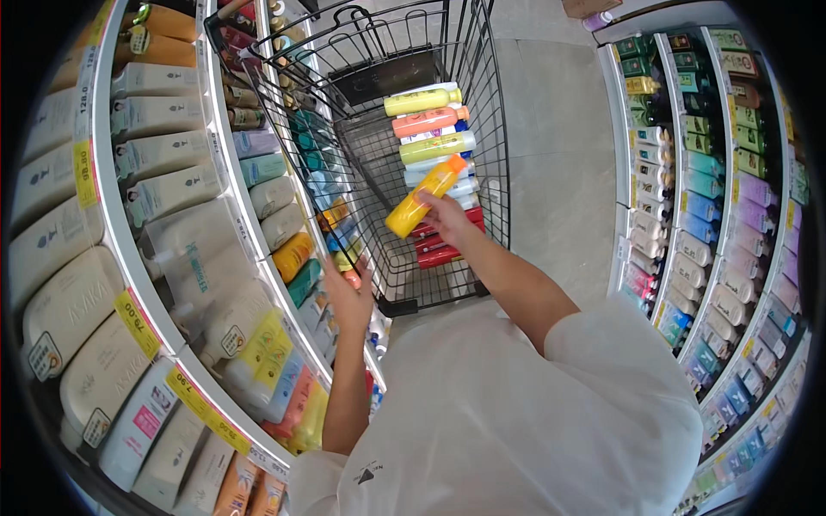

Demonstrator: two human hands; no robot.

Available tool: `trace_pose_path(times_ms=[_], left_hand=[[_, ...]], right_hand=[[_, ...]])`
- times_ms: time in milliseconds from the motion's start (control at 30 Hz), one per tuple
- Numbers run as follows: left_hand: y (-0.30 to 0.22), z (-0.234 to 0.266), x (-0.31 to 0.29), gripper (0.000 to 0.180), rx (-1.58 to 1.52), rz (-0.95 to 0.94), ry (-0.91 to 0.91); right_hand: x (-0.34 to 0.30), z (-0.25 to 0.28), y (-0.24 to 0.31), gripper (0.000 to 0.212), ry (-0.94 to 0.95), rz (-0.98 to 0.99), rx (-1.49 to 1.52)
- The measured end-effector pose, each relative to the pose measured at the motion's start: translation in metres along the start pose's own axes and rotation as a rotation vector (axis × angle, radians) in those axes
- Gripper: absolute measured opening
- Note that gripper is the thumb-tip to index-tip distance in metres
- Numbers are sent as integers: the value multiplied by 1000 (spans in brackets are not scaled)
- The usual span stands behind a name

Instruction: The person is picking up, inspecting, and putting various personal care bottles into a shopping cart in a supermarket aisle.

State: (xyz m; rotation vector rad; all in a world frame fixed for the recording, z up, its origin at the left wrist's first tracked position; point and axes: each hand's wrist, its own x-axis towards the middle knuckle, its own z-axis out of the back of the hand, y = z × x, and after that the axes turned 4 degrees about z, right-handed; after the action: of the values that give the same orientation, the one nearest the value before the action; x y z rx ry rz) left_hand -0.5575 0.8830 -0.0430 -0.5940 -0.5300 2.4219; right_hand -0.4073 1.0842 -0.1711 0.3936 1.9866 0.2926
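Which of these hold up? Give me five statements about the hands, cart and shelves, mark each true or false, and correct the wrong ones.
1. The right hand grips a yellow bottle with an orange cap. True.
2. The left hand is holding a blue bottle up over the cart. False: it is at the left shelf.
3. Red items lie in the cart at the end nearer the person. True.
4. Nothing lies in the cart. False: several bottles and other items lie in it.
5. Stocked shelving stands only on the left of the cart. False: the right shelf is stocked too.
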Motion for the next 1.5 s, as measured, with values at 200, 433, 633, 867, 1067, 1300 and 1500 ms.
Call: trace_pose_path(times_ms=[200,433,633,867,1067,1300,1500], left_hand=[[22,-14,-4,72,-335,189,454],[186,-105,-62,23,-491,197,385],[-6,92,-21,50,-13,-218,89],[-132,390,-100,34,62,-487,-843],[-176,503,-146,39,313,-461,-1769],[-174,543,-164,72,382,-171,-1861],[-181,543,-154,82,178,8,-1702]], right_hand=[[80,33,-7,53,-254,134,-178],[95,41,-28,56,130,-36,-214],[126,152,41,67,229,-161,-209],[47,85,35,55,844,191,-1824],[42,165,16,40,607,505,-1932],[-4,176,56,40,649,594,-1839],[-34,190,94,41,646,636,-1766]])
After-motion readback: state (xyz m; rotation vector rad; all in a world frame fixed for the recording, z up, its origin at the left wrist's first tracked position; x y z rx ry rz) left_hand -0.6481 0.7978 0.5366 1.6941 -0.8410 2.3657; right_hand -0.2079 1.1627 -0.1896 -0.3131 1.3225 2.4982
